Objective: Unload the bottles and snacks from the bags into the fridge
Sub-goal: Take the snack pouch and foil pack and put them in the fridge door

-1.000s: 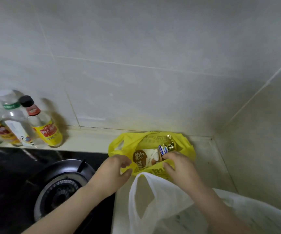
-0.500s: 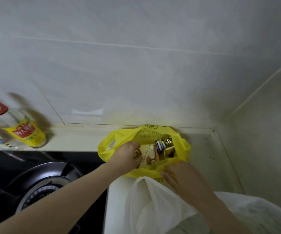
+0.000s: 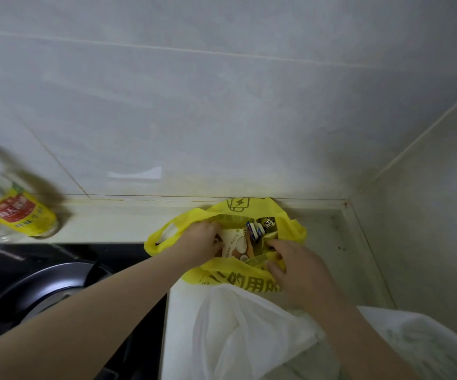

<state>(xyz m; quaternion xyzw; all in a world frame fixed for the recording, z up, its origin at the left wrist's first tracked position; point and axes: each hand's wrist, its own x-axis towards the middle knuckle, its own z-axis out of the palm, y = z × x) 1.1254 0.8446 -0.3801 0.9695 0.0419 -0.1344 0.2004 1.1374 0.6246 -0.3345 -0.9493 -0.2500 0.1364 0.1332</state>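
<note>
Two bags are parked on the counter [image 3: 329, 237]: a white bag [image 3: 235, 333] slumped nearest, then the yellow bag [image 3: 222, 272], gripped at its near rim by the right hand [image 3: 301, 272]. Inside, a cream snack packet [image 3: 235, 244] is clutched by the left hand [image 3: 202, 239]. Probably light, crinkly, crushable, so best pinched at an edge. It's laid face up, long axis seemingly toward the wall [image 3: 222, 105].

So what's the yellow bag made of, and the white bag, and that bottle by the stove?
The yellow bag looks like thin matte plastic, maybe non-woven: soft crumples, printed characters. The white bag seems thin plastic film, half see-through with fine creases. The bottle is clear, glass or plastic, too blurred to tell, with a shiny yellow label.
</note>
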